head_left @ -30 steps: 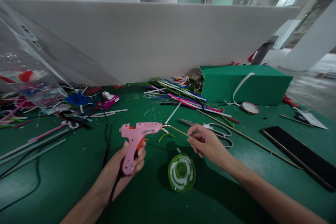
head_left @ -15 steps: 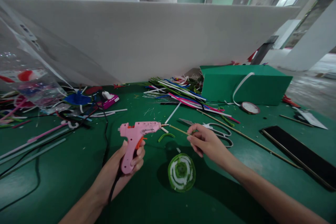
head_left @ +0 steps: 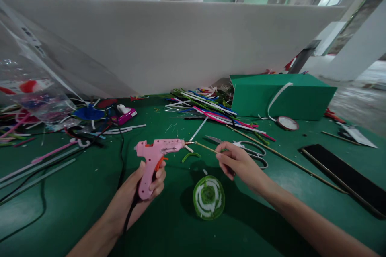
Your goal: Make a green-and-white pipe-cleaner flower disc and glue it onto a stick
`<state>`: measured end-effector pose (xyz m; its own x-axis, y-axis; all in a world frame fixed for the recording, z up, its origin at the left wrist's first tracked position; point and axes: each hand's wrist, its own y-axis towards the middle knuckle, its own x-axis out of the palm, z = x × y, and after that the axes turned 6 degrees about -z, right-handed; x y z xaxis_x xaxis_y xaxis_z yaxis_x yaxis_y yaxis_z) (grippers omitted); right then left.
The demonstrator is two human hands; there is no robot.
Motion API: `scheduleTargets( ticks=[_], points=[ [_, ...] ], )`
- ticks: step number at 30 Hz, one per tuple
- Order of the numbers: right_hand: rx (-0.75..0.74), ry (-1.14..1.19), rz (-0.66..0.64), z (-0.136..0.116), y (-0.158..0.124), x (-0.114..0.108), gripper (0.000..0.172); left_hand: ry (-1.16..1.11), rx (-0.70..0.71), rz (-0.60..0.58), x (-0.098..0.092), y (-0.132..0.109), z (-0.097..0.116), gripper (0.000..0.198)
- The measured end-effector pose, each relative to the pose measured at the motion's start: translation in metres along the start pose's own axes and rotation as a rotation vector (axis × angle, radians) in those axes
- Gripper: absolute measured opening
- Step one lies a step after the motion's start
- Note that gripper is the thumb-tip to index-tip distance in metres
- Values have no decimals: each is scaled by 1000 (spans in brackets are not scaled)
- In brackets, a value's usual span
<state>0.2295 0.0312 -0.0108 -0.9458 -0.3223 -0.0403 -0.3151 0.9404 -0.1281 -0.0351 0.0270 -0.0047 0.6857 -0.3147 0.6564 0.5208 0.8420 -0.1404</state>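
**A:** What is each hand on?

**B:** The left hand (head_left: 147, 186) is wrapped shut around the grip of a pink plastic hot-glue gun (head_left: 157, 151), held off the green-covered counter (head_left: 75, 200). Its black cord (head_left: 129, 215) trails down past the wrist. The right hand (head_left: 238, 162) pinches one end of a thin wooden stick (head_left: 206, 147) between thumb and fingertips. The stick's far end sits at the gun's metal nozzle, either touching it or just short of it; I cannot tell which.

**A:** How would that stick handle?

**B:** I'd judge it very light and stiff along its length, but easy to snap or flex if squeezed sideways. A pinch near the end, well back from the nozzle, looks right, because the tip end is likely to be hot and sticky. The gun seems light too, with the cord tugging a little.

**A:** What's nearby?

**B:** A green-and-white coiled fuzzy disc (head_left: 208, 197) lies on the counter below the two hands. White-handled scissors (head_left: 250, 151) lie just behind the right hand.
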Motion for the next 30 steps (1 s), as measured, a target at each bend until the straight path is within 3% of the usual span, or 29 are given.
scheduleTargets(
  ticks=[30],
  points=[
    [25, -9, -6, -1, 0, 1, 16, 43, 23, -10, 0, 1, -1, 37]
  ],
)
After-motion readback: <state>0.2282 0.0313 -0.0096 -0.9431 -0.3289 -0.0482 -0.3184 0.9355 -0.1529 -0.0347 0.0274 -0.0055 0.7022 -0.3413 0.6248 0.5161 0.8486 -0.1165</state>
